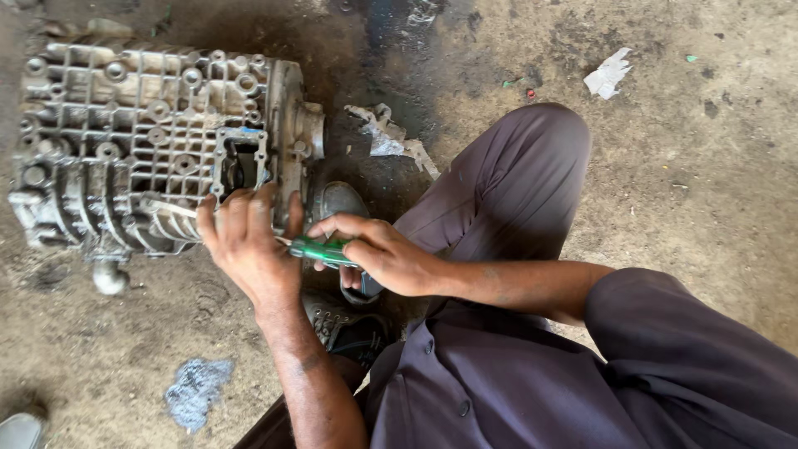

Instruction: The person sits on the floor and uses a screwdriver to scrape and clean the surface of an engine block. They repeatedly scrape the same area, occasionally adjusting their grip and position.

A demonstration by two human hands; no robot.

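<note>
A grimy grey cast-metal gearbox housing (133, 133) with ribs and bolt bosses lies on the dirt floor at upper left. My left hand (249, 245) rests against its near right edge, fingers curled on the casing. My right hand (378, 254) grips a screwdriver with a green handle (320, 250), its shaft pointing left and hidden behind my left hand. Both hands meet just below the housing's rectangular opening (243, 162).
My bent knee in dark trousers (515, 183) and my dark shoe (345, 324) are close under the hands. Crumpled paper scraps (386, 133) (608, 75) lie on the oil-stained ground. A grey rag patch (195, 391) sits at lower left.
</note>
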